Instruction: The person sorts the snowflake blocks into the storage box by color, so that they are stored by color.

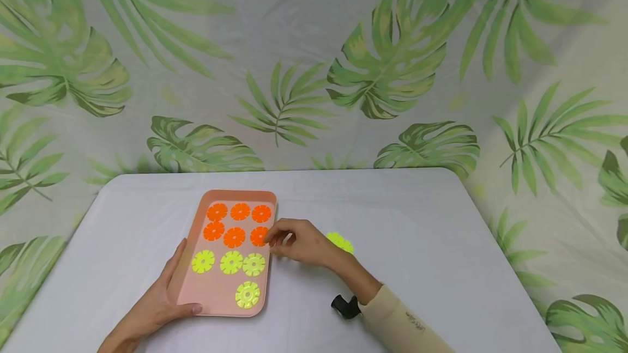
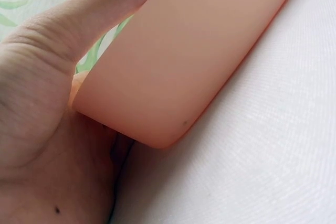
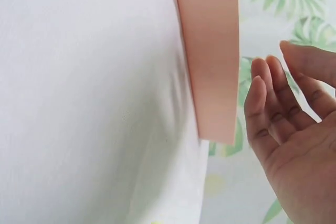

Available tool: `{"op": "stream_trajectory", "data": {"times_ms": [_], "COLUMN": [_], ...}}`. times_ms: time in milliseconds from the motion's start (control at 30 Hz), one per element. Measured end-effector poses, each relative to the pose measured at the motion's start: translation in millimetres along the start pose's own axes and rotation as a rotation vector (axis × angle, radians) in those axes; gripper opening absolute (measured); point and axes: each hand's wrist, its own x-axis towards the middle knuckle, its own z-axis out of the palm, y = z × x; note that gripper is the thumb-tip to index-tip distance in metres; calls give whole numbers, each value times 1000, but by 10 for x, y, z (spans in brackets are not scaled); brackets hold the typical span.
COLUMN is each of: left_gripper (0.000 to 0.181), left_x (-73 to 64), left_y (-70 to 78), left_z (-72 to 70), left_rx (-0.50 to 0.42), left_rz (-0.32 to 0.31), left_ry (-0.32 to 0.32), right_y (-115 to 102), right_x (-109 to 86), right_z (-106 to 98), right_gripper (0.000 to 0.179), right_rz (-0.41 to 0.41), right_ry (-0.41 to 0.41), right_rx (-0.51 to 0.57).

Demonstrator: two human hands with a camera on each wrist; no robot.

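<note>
A shallow pink tray [image 1: 211,301] lies on the white table, left of the middle. My left hand [image 1: 157,298] holds its near left corner, thumb at the near rim and fingers along the left side; the left wrist view shows the palm against the tray wall [image 2: 173,61]. Inside are several orange notched plastic discs [image 1: 234,237] in two rows, with yellow-green notched discs [image 1: 203,261] nearer me. My right hand [image 1: 299,241] hovers at the right rim, fingertips beside an orange disc [image 1: 259,236]. In the right wrist view its loosely bent fingers [image 3: 257,98] hold nothing.
More yellow-green discs [image 1: 340,242] lie on the table [image 1: 417,222] behind my right wrist, partly hidden by it. A black object [image 1: 345,306] sits by the right sleeve [image 1: 399,317]. A leaf-patterned cloth [image 1: 294,70] hangs beyond the table's far edge.
</note>
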Motion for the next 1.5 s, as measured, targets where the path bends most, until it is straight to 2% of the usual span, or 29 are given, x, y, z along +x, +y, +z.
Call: {"op": "stream_trajectory", "data": {"times_ms": [233,533,767,1067,1500], "left_gripper": [130,129,130,129,130], "left_x": [3,-8,-13,-3,-4], "left_y": [5,20,6,4,13], "left_z": [4,8,13,6,5], "left_rx": [6,-40,-50,-10,-10], "left_rz": [-7,-24,1,5,31], "left_ry": [0,-16,-16,-6,-6], "right_y": [129,265,374,490,632], "right_x": [-85,-175,-238,-362,-523], "right_z": [-135,-274,-334,-456,-628], "right_gripper": [19,22,22,21,21], "right_rz": [-2,11,29,65,120], "right_ry": [39,74,90,104,127], "right_rx": [-14,-8,-9,-13,-78]}}
